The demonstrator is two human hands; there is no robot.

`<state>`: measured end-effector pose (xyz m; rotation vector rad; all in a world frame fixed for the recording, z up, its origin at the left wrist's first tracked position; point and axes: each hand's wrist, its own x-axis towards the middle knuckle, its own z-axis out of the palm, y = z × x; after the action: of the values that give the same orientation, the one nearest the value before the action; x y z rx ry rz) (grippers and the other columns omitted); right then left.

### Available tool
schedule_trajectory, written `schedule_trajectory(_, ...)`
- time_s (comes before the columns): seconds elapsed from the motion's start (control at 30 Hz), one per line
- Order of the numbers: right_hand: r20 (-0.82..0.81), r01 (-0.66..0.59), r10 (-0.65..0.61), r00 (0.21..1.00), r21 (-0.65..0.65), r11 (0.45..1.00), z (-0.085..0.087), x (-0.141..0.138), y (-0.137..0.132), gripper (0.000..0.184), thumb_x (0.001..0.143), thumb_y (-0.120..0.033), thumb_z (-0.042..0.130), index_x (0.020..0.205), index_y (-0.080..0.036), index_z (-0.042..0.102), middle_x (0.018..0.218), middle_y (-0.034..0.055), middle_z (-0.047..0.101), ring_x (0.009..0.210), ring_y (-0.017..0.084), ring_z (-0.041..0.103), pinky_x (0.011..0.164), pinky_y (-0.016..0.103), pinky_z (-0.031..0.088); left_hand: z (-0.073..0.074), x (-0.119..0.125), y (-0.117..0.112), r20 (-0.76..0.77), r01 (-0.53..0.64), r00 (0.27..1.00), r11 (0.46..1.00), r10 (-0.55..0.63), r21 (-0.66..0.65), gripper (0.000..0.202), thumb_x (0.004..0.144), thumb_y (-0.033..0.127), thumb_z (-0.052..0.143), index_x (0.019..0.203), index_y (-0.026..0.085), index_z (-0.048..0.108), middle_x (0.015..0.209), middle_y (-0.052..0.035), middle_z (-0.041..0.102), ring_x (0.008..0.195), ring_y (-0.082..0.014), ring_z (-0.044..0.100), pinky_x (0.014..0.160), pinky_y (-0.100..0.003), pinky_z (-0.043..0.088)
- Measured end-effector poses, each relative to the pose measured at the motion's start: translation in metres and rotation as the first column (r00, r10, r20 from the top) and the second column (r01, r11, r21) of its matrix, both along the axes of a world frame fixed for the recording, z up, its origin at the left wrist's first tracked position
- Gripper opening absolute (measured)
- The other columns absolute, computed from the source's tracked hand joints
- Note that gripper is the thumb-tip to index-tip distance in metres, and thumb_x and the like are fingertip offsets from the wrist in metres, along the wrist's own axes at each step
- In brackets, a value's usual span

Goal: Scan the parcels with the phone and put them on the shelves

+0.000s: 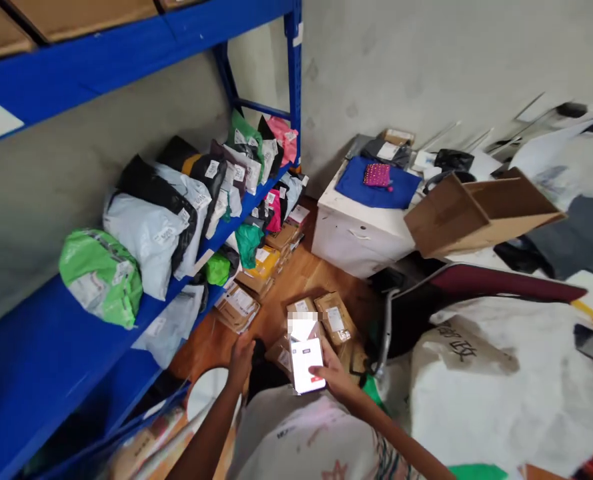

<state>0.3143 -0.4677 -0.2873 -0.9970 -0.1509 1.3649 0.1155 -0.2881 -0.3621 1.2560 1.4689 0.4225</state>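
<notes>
Smartphone (pixel 308 370), held in front of the pale shirt (pixel 296 433), is gripped by the right hand (pixel 332 370), thumb over the lit screen; a pixelated patch obscures the area at its upper end, and the screen text is illegible. The left hand (pixel 241 360) is apart, fingers partly hidden; I cannot tell whether they pinch anything. A green parcel bag (pixel 101 277) lies at the blue shelf's front edge. Overhead cartons (pixel 76 17) are cut off.

White shirt (pixel 296 443) (reddish starlike print (pixel 335 471))
</notes>
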Motion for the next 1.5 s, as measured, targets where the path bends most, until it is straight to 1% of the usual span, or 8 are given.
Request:
schedule_trajectory(0.2,0.096,-0.123,0.12,0.988,0.019,0.992,0.036,0.075,-0.049,0.061,0.065,-0.01,0.074,0.121,-0.027,0.055,0.095,-0.0007,0.073,0.075,0.019,0.065,0.067,0.029,0.049,0.075,0.036,-0.124,0.16,-0.095,0.981,0.992,0.107,-0.081,0.067,0.078,0.061,0.062,0.129,0.02,0.053,0.131,-0.0128,0.059,0.122,-0.0271,0.056,0.101,-0.04,0.046)
schedule_trajectory(0.37,0.121,-0.137,0.135,0.983,0.007,0.991,0.056,0.091,-0.052,0.043,0.076,-0.028,0.073,0.116,-0.025,0.057,0.095,0.0017,0.074,0.07,0.019,0.066,0.061,0.03,0.05,0.148,0.103,-0.188,0.551,0.251,0.834,0.884,0.01,-0.395,0.07,0.085,0.068,0.049,0.141,0.028,0.042,0.146,-0.0141,0.047,0.124,-0.0322,0.054,0.077,-0.038,0.055)
schedule_trajectory(0.47,0.126,-0.102,0.102,0.987,-0.001,0.995,0.064,0.087,-0.054,0.04,0.074,-0.026,0.071,0.111,-0.024,0.058,0.094,0.0011,0.074,0.07,0.02,0.066,0.061,0.03,0.049,0.172,0.136,-0.202,0.635,0.284,0.768,0.845,0.082,-0.453,0.08,0.085,0.071,0.045,0.151,0.031,0.025,0.145,-0.0157,0.049,0.119,-0.0331,0.059,0.074,-0.039,0.057)
schedule_trajectory(0.6,0.156,-0.06,0.06,0.986,-0.004,0.998,0.073,0.083,-0.063,0.039,0.072,-0.022,0.071,0.108,-0.023,0.058,0.091,-0.0003,0.073,0.071,0.02,0.065,0.064,0.03,0.049,0.175,0.153,-0.213,0.614,0.227,0.772,0.828,0.168,-0.512,0.081,0.086,0.071,0.043,0.153,0.028,0.022,0.135,-0.0159,0.058,0.111,-0.0318,0.064,0.076,-0.041,0.058)
schedule_trajectory(0.87,0.166,-0.112,0.101,0.981,0.054,0.992,0.077,0.082,-0.085,0.031,0.073,-0.024,0.066,0.103,-0.024,0.059,0.09,-0.0009,0.071,0.078,0.021,0.064,0.069,0.03,0.048,0.18,0.146,-0.236,0.62,0.187,0.761,0.85,0.192,-0.493,0.077,0.087,0.065,0.046,0.151,0.026,0.026,0.128,-0.0164,0.062,0.107,-0.0318,0.065,0.073,-0.041,0.06)
schedule_trajectory(1.13,0.101,-0.361,0.347,0.932,0.19,0.913,0.069,0.072,-0.098,0.051,0.067,-0.016,0.057,0.117,-0.026,0.059,0.103,0.0005,0.072,0.093,0.025,0.065,0.078,0.034,0.051,0.188,0.11,-0.252,0.646,0.071,0.732,0.919,0.217,-0.389,0.077,0.076,0.027,0.054,0.147,0.035,0.027,0.136,-0.0066,0.058,0.111,-0.0314,0.061,0.071,-0.039,0.06)
schedule_trajectory(1.37,0.142,-0.422,0.399,0.906,0.227,0.878,0.077,0.044,-0.108,0.058,0.066,-0.013,0.059,0.122,-0.028,0.057,0.112,0.0001,0.07,0.103,0.026,0.062,0.084,0.037,0.051,0.187,0.079,-0.264,0.567,0.075,0.815,0.949,0.118,-0.306,0.089,0.077,0.029,0.067,0.151,0.034,0.018,0.132,-0.0142,0.058,0.082,-0.0285,0.07,0.048,-0.032,0.057)
schedule_trajectory(1.5,0.194,-0.432,0.392,0.899,0.263,0.863,0.087,0.016,-0.115,0.067,0.059,-0.008,0.063,0.123,-0.026,0.057,0.115,0.0002,0.069,0.111,0.026,0.058,0.094,0.039,0.046,0.189,0.042,-0.271,0.724,0.155,0.676,0.934,0.139,-0.323,0.087,0.071,0.017,0.056,0.149,0.037,0.024,0.134,-0.0097,0.057,0.098,-0.032,0.067,0.057,-0.039,0.061)
